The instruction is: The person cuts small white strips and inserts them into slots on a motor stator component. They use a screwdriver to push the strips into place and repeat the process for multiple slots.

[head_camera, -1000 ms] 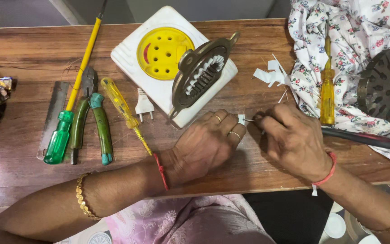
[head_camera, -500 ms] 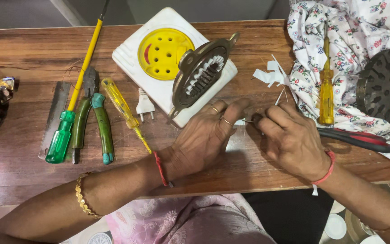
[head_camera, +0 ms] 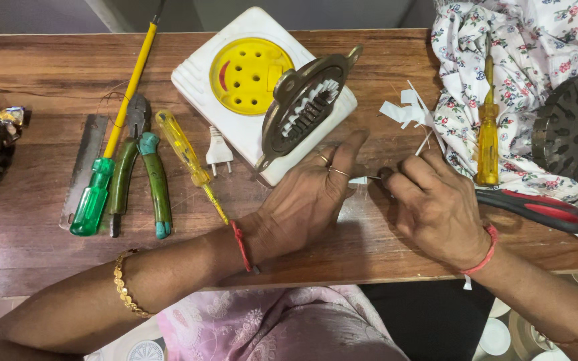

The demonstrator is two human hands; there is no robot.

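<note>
Both hands, left hand (head_camera: 302, 207) and right hand (head_camera: 436, 207), have fingers pinched on a thin wire (head_camera: 369, 178) that could slip or snap if tugged too hard.

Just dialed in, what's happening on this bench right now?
A person sits at a wooden table. The left hand and right hand meet over its front edge, pinching a thin wire between them. Above the hands lies a white and yellow appliance with a dark metal part on it. Screwdrivers, green pliers and a small white plug lie left; red-handled scissors lie right.
</note>
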